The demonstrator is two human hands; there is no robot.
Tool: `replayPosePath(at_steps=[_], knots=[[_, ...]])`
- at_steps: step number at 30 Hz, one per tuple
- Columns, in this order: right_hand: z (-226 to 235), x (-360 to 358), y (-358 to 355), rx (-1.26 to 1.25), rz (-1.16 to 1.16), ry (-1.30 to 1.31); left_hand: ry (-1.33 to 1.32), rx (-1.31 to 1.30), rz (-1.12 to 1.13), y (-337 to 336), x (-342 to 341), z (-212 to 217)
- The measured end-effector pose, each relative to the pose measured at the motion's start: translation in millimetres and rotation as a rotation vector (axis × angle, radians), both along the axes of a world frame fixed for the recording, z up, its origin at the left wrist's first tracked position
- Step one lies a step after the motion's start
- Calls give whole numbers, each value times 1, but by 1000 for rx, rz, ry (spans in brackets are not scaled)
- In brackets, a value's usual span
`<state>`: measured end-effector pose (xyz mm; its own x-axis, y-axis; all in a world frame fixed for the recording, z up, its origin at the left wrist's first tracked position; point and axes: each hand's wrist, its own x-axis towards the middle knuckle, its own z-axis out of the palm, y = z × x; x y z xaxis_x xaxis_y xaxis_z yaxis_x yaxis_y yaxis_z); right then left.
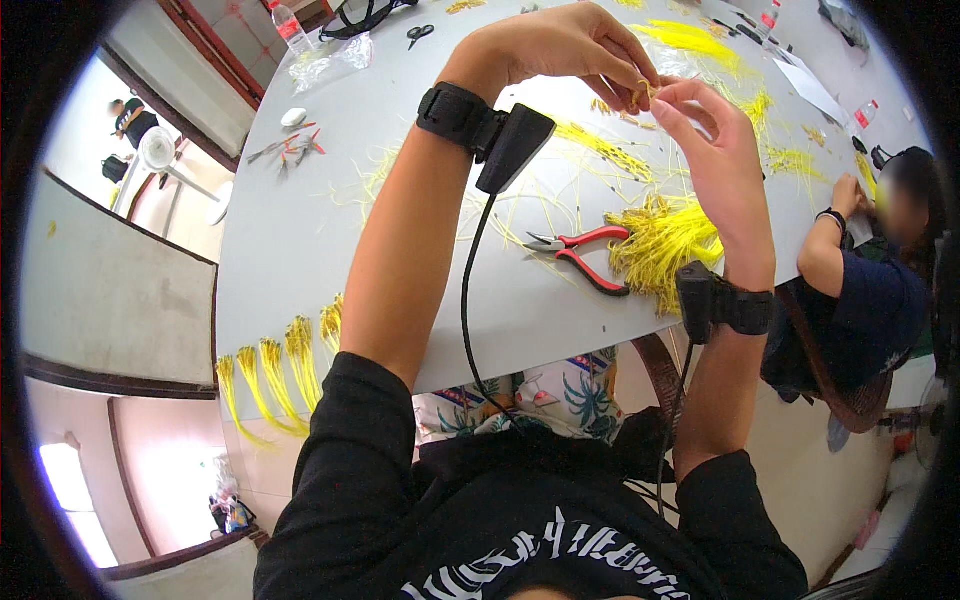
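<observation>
Above the far middle of the table, my left hand (575, 48) and my right hand (708, 130) meet fingertip to fingertip. Pinched between them is a small golden-yellow piece (645, 92), too small to make out fully. Both hands are closed on it, and fingers partly cover it. Below my right hand lies a thick bundle of yellow cords with golden ends (665, 245). Red-handled pliers (590, 240) rest beside that bundle with their jaws pointing left. A thinner bunch of yellow cords (605, 150) lies under my hands.
Several tied yellow cord bunches (270, 375) hang over the table's near left edge. Orange-tipped tools (290, 147), small black scissors (420, 35) and a water bottle (290, 27) are at the far left. Another person (860, 270) sits at the right. More cords (690, 42) lie farther back.
</observation>
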<state>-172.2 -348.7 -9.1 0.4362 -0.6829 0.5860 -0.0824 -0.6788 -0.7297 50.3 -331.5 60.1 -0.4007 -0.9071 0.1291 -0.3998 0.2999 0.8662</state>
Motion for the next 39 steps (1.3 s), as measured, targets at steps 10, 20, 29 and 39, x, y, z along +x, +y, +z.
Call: replayPosePath(at_steps=[10,20,29,39], knots=[[8,-5,6,138,80,49,-91,47,-83,7,3,10],[-11,-6,-12,122,81,123,-183,-42,-29,17,9,16],[-13,3,0,85,-10,219,-91,-11,58,23,14,23],[28,-3,29,25,-12,-216,199,-55,-183,22,10,27]])
